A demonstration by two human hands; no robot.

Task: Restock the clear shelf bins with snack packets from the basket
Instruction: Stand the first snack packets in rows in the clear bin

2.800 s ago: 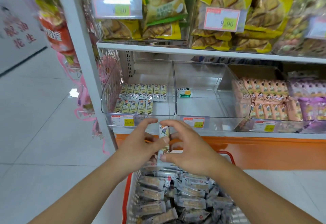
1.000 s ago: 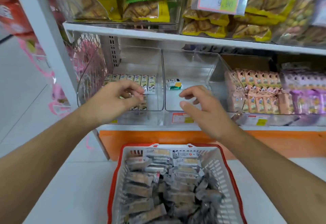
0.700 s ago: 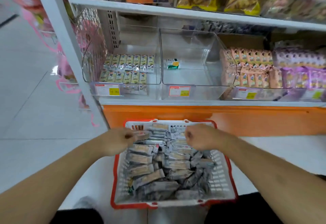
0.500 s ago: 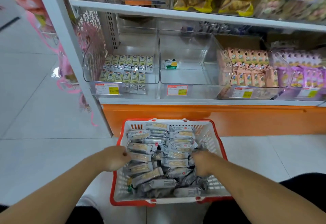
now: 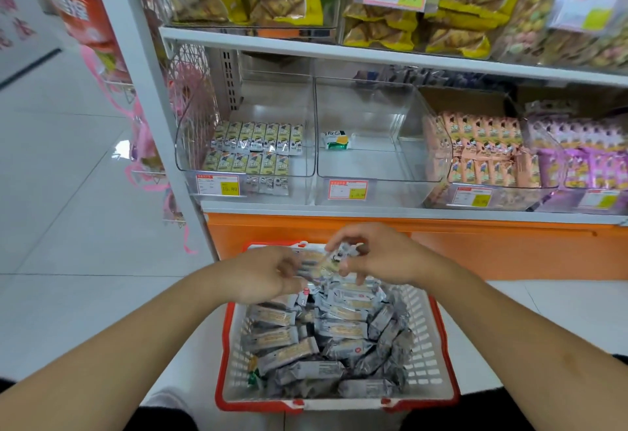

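A red-rimmed white basket (image 5: 438,345) on the floor holds several grey snack packets (image 5: 339,330). Above its far end, my left hand (image 5: 268,274) and my right hand (image 5: 380,257) meet over a few small packets (image 5: 326,262); fingers of both curl round them. On the shelf, the left clear bin (image 5: 299,179) contains two rows of upright yellow-grey packets (image 5: 255,148). The middle clear bin (image 5: 390,165) contains only one green-and-white packet (image 5: 335,140).
Bins of pink packets (image 5: 482,152) and purple packets (image 5: 584,155) stand to the right. Large yellow snack bags (image 5: 384,33) fill the shelf above. A white upright post (image 5: 149,90) edges the shelf on the left; an orange base panel (image 5: 509,247) runs below.
Both hands dipped into the basket after leaving the left bin, then rose together above the basket's far end holding a few packets. The view tilted back up toward the shelf.
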